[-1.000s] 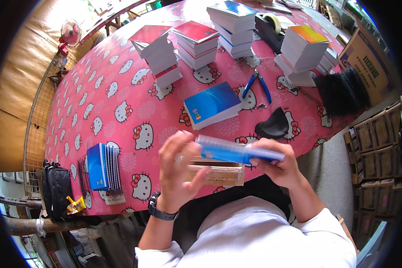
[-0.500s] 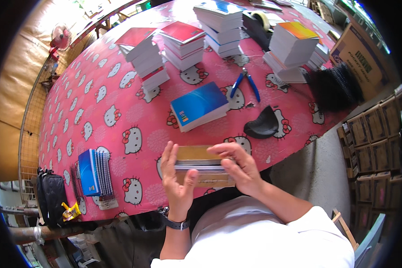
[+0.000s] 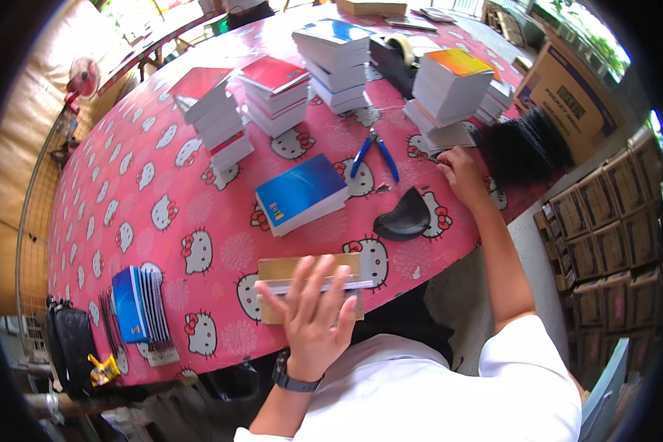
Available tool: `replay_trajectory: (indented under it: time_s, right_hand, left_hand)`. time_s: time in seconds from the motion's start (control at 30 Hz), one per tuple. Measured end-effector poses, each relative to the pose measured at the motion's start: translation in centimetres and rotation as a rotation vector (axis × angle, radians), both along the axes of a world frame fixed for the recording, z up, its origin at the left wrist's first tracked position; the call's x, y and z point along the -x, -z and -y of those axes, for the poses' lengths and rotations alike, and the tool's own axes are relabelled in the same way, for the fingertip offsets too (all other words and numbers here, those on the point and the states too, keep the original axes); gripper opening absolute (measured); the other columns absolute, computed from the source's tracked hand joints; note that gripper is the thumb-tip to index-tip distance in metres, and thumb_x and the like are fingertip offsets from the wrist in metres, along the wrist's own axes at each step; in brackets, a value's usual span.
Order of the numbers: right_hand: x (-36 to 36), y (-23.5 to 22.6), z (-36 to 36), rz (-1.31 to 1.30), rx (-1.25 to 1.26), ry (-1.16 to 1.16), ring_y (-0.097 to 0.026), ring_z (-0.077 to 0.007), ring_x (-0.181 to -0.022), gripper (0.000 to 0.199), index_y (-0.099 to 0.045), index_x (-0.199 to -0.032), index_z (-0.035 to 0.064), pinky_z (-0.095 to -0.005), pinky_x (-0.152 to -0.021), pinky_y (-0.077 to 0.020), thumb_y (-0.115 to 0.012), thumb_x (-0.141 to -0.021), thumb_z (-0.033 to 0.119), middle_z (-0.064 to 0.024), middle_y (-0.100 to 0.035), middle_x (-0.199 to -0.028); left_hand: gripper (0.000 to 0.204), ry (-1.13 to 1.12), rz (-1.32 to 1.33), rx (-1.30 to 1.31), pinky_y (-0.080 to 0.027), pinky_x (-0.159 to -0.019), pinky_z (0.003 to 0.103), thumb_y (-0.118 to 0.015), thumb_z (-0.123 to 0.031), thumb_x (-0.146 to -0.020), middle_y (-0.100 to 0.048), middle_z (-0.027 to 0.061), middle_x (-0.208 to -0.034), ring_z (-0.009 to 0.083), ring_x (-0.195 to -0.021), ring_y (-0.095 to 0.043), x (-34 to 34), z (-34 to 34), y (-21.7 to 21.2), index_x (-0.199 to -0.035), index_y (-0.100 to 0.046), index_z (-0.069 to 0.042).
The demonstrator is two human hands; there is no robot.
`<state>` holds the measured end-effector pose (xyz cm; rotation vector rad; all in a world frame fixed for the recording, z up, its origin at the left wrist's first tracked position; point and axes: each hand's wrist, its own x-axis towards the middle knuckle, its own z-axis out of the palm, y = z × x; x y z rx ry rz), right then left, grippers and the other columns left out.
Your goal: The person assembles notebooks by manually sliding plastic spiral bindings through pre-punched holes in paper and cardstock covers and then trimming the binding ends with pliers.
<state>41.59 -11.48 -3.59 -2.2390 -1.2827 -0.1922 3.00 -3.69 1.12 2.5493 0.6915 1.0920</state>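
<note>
My left hand (image 3: 315, 309) lies spread, palm down, over a small brown block or holder (image 3: 272, 269) with a white-edged stack of paper (image 3: 357, 284) in it. Its fingers are apart and cover the middle of the holder. My right hand (image 3: 460, 175) is stretched out to the far right, fingers bent, beside a bundle of black binding coils (image 3: 527, 147) and a tall stack of pages with an orange cover (image 3: 453, 85). Whatever its fingertips hold is too small to make out. Between the hands lie blue-handled pliers (image 3: 374, 155) and a black curved piece (image 3: 404, 216).
A blue-covered stack of booklets (image 3: 302, 193) sits mid-table. Stacks with red covers (image 3: 276, 96) and blue covers (image 3: 333, 66) stand behind it. Coil-bound blue notebooks (image 3: 136, 303) and a black bag (image 3: 71, 342) are at left. Cardboard boxes (image 3: 608, 258) line the right.
My right hand has left the brown holder and reached out to the right, near the black coils. My left hand has turned from gripping the holder's side to lying flat over it.
</note>
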Motion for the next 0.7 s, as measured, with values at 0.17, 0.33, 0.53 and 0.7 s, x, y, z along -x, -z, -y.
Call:
replay_trajectory:
  time_s: [0.17, 0.33, 0.53, 0.7]
  right_hand:
    - [11.3, -6.0, -0.3, -0.446, -0.156, -0.256, -0.059, -0.0264, -0.095, 0.025, -0.054, -0.113, 0.0006, -0.0354, -0.081, -0.0476, -0.057, -0.088, 0.001, -0.0146, -0.054, -0.108]
    - [17.9, -7.8, 2.0, -0.722, -0.011, -0.652, -0.060, -0.0137, -0.079, 0.029, -0.064, -0.112, 0.0060, -0.0261, -0.067, -0.0484, -0.064, -0.085, -0.003, -0.0056, -0.059, -0.089]
    - [18.5, -6.9, 2.2, -0.674, -0.098, -0.683, -0.062, -0.0163, -0.075, 0.019, -0.066, -0.099, 0.0035, -0.0279, -0.063, -0.0497, -0.065, -0.082, -0.006, -0.0068, -0.061, -0.084]
    - [18.2, -7.0, 2.1, -0.687, 0.015, -0.736, -0.063, -0.0182, -0.073, 0.018, -0.065, -0.099, 0.0015, -0.0282, -0.063, -0.0508, -0.064, -0.082, -0.005, -0.0076, -0.062, -0.082]
  left_hand:
    - [0.022, 0.121, 0.078, 0.044, -0.041, -0.090, 0.037, -0.073, -0.006, -0.076, -0.069, 0.0006, -0.092, 0.0197, -0.085, -0.061, -0.6, -1.3, 1.1, -0.097, -0.071, -0.014]
    - [0.018, 0.138, 0.123, 0.043, -0.042, -0.078, 0.033, -0.077, -0.010, -0.074, -0.069, -0.0002, -0.090, 0.0200, -0.083, -0.061, -0.8, -1.4, 0.4, -0.090, -0.071, -0.014]
    - [0.020, 0.150, 0.146, 0.037, -0.041, -0.078, 0.033, -0.079, -0.010, -0.071, -0.069, -0.0006, -0.090, 0.0190, -0.083, -0.061, -0.8, -1.2, 0.7, -0.089, -0.071, -0.015]
    - [0.020, 0.145, 0.150, 0.041, -0.041, -0.078, 0.033, -0.079, -0.010, -0.071, -0.069, -0.0007, -0.090, 0.0188, -0.083, -0.060, -0.5, -1.1, 0.8, -0.089, -0.071, -0.016]
